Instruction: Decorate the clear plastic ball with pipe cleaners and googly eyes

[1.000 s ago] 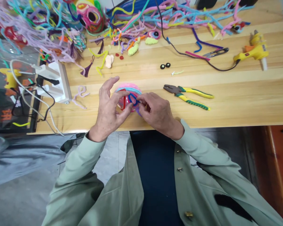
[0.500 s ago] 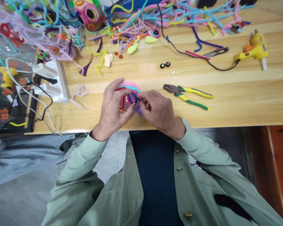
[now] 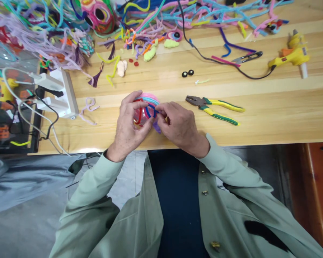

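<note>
A small round piece wound from pink, light-blue, red and blue pipe cleaners (image 3: 146, 105) rests near the front edge of the wooden table (image 3: 271, 111). My left hand (image 3: 129, 125) curls around its left side, fingers over the top and thumb against the front. My right hand (image 3: 179, 125) pinches the blue strand on the piece's right side. A purple bit shows under my right thumb.
Green-and-yellow pliers (image 3: 215, 107) lie just right of my hands. Two black eye buttons (image 3: 187, 73), snips (image 3: 247, 57) and a yellow glue gun (image 3: 292, 57) with its black cord lie further back. A white power strip (image 3: 66, 93) sits left. Heaps of pipe cleaners (image 3: 56, 32) cover the back.
My left hand's fingers, spread one second ago, have closed over the top of the round piece. My right hand keeps its pinch on the blue strand.
</note>
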The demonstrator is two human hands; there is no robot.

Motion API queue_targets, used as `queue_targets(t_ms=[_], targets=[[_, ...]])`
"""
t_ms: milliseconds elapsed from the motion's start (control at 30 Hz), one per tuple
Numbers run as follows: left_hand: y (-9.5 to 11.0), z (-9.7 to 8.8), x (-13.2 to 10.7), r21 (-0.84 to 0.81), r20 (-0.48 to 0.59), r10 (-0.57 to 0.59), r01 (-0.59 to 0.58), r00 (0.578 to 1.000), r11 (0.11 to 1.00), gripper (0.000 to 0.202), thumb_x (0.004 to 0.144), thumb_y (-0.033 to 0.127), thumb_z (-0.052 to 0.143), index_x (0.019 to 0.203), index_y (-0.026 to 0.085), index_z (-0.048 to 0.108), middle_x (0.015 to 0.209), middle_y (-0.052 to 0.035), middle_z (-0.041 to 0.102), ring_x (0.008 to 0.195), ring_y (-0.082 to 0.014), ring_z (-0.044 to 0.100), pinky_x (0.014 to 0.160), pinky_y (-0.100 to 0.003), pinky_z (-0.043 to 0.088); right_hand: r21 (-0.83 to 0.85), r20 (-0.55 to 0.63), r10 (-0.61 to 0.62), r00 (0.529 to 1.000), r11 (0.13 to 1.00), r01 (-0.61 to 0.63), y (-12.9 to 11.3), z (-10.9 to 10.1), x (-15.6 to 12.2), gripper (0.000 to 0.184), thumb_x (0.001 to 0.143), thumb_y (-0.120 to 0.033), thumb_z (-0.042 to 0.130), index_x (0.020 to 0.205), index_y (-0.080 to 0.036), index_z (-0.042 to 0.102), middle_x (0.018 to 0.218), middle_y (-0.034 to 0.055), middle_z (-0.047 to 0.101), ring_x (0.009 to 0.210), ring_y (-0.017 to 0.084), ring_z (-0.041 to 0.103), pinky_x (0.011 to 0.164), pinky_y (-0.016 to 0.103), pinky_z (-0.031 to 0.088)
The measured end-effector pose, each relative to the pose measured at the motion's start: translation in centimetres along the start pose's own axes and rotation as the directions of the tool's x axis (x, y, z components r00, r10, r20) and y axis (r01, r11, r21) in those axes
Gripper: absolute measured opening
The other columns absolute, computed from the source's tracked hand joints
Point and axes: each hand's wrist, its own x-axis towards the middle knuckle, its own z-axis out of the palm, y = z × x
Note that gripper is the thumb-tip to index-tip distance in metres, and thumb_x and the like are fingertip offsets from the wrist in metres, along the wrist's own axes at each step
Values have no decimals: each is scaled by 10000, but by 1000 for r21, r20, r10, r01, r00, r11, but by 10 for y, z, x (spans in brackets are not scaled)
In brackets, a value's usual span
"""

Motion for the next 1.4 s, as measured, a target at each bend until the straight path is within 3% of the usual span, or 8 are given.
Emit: queue_targets(t_ms=[300, 500, 733, 900, 1200, 1400], targets=[[1, 0, 0, -61, -4, -5, 5, 1000, 998, 516, 1064, 607, 838, 1443, 317, 641, 1703, -147, 615, 1644, -410, 596, 1393, -720, 500, 46, 21, 12, 1000, 999, -13, -2, 0, -4, 283, 1080, -139, 598, 1259, -187, 812, 1095, 83, 860, 986, 227, 785, 851, 335, 591], [-5, -1, 0, 52, 7, 44, -45, 999, 998, 515, 1101, 647, 760, 1467, 317, 610, 1684, -116, 631, 1613, -382, 624, 1349, -710, 563, 59, 33, 21, 999, 998, -23, -3, 0, -4, 298, 1067, -123, 598, 1262, -180, 816, 1082, 85, 850, 980, 226, 778, 877, 331, 598], [-11, -2, -1, 75, 17, 72, -73, 997, 995, 502, 1140, 672, 666, 1480, 308, 597, 1693, -100, 623, 1618, -361, 623, 1362, -710, 552, 48, 61, 54, 997, 997, -57, -4, 0, -3, 289, 1057, -125, 612, 1252, -200, 811, 1047, 75, 842, 970, 228, 768, 860, 330, 596], [-9, -3, -1, 58, 65, 6, -10, 998, 998, 512, 1121, 724, 651, 1417, 309, 599, 1726, -76, 602, 1674, -382, 561, 1401, -743, 503, 29, 35, 38, 999, 999, -39, -6, 0, -5, 284, 1070, -138, 596, 1241, -216, 809, 1028, 61, 846, 945, 218, 765, 856, 321, 598], [-1, -3, 1, 5, 39, 3, -3, 999, 1000, 469, 1116, 658, 720, 1437, 331, 620, 1704, -120, 623, 1657, -385, 587, 1402, -733, 495, 52, 52, 47, 998, 997, -50, -5, 0, -6, 311, 1068, -131, 593, 1300, -206, 786, 1079, 73, 838, 988, 232, 764, 889, 345, 604], [-10, -2, 1, 56, 46, 91, -94, 995, 994, 487, 1132, 655, 694, 1465, 311, 606, 1700, -99, 616, 1634, -386, 608, 1353, -738, 551, 1, 79, 21, 997, 1000, -21, -6, -9, -2, 376, 1066, -99, 564, 1348, -219, 783, 1132, 79, 826, 1060, 238, 768, 843, 329, 594]])
